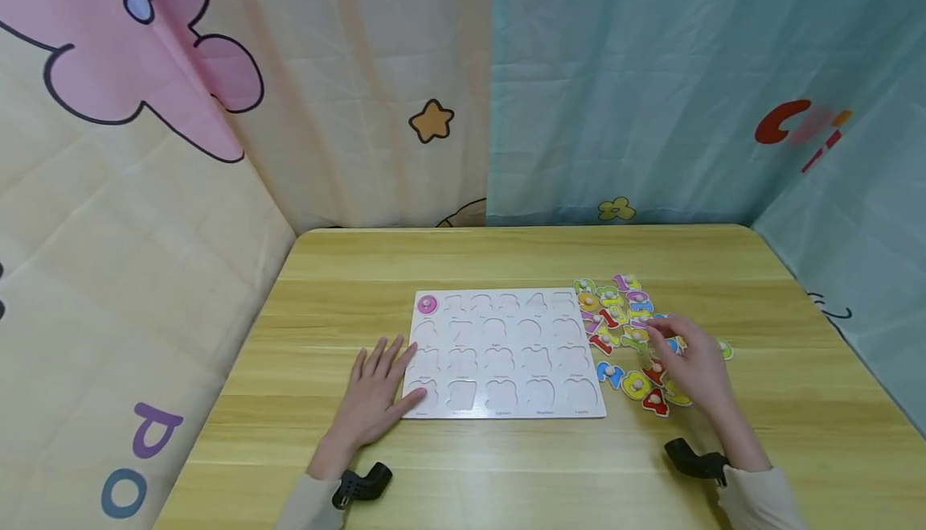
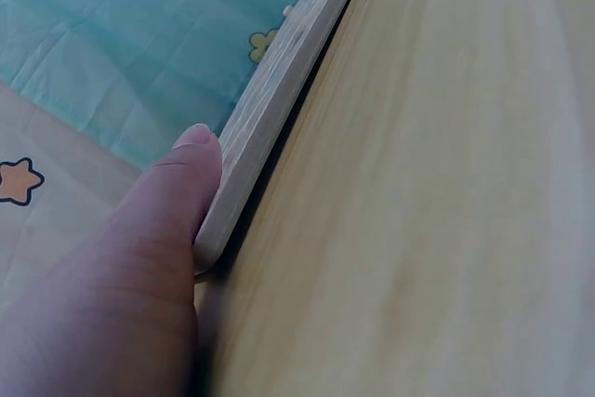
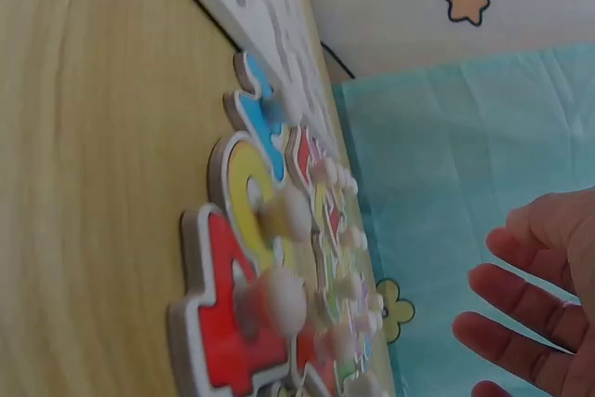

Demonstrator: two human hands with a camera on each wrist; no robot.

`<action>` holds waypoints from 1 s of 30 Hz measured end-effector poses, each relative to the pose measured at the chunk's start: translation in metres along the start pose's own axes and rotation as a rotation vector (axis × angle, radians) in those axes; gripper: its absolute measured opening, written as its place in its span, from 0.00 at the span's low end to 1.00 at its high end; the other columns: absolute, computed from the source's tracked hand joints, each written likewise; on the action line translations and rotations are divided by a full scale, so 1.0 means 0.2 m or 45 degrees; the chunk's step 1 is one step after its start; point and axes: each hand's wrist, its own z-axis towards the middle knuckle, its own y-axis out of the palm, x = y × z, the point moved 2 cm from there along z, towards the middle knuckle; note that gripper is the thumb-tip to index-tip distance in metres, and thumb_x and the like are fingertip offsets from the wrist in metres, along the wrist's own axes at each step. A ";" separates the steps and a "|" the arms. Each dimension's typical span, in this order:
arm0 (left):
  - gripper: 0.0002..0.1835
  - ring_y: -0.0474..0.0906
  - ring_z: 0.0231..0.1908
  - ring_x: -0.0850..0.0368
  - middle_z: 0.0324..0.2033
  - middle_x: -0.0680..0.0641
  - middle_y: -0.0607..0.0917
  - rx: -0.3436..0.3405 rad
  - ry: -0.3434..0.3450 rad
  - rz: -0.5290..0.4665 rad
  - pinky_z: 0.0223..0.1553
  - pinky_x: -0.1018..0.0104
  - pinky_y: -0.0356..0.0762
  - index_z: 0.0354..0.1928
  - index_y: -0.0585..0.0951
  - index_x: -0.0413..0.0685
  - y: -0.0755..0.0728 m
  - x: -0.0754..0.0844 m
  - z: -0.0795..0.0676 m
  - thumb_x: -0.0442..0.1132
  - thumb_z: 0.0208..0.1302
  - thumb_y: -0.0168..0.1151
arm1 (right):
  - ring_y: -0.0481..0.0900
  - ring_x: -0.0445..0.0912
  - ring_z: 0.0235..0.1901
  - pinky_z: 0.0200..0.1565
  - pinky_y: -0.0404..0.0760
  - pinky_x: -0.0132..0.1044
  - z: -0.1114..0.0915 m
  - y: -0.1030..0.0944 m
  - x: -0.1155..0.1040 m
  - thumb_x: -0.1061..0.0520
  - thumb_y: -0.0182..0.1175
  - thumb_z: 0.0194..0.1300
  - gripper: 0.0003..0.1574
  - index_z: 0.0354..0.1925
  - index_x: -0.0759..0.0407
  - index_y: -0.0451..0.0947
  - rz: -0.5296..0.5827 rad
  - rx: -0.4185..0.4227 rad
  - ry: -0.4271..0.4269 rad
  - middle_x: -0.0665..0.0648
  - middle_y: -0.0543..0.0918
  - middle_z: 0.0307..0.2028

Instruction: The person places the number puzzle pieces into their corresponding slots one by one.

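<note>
A white number puzzle board [image 1: 443,337] lies on the table, its outlined recesses mostly bare, with a round purple piece [image 1: 428,305] in the top left one. My left hand [image 1: 372,393] rests at the board's left edge, fingers spread; in the left wrist view the thumb [image 2: 167,192] lies against the board's edge [image 2: 270,127]. Over the loose knobbed number pieces right of the board hovers my right hand [image 1: 690,361], thumb and forefinger extended toward the pile. The right wrist view shows its fingers [image 3: 521,299] loosely bent, holding nothing, above a red number 4 [image 3: 232,323].
Nearby in the scatter lie a blue piece [image 1: 610,374] and a yellow piece [image 1: 637,386]; several pieces touch or overlap the board's right side. Printed curtains [image 1: 622,71] stand behind the wooden table [image 1: 506,474].
</note>
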 end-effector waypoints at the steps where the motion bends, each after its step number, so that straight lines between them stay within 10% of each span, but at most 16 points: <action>1: 0.39 0.46 0.69 0.39 0.70 0.41 0.57 0.003 0.001 0.000 0.65 0.39 0.37 0.72 0.60 0.50 0.00 0.00 0.00 0.64 0.65 0.48 | 0.73 0.39 0.34 0.29 0.69 0.32 -0.01 -0.01 0.01 0.60 0.61 0.64 0.09 0.41 0.64 0.82 -0.027 -0.006 0.008 0.55 0.80 0.33; 16: 0.48 0.40 0.71 0.43 0.72 0.43 0.51 -0.074 -0.026 0.018 0.67 0.43 0.31 0.74 0.54 0.53 -0.02 0.00 0.02 0.72 0.58 0.50 | 0.67 0.45 0.24 0.23 0.67 0.34 -0.07 -0.03 0.11 0.52 0.69 0.58 0.10 0.29 0.58 0.82 -0.180 -0.319 0.195 0.49 0.76 0.23; 30: 0.49 0.41 0.71 0.42 0.72 0.43 0.53 -0.071 -0.034 0.011 0.66 0.42 0.33 0.74 0.55 0.53 0.00 0.00 0.00 0.73 0.57 0.51 | 0.67 0.45 0.24 0.24 0.66 0.35 -0.11 -0.02 0.15 0.45 0.69 0.56 0.18 0.27 0.58 0.80 -0.225 -0.357 0.242 0.49 0.73 0.21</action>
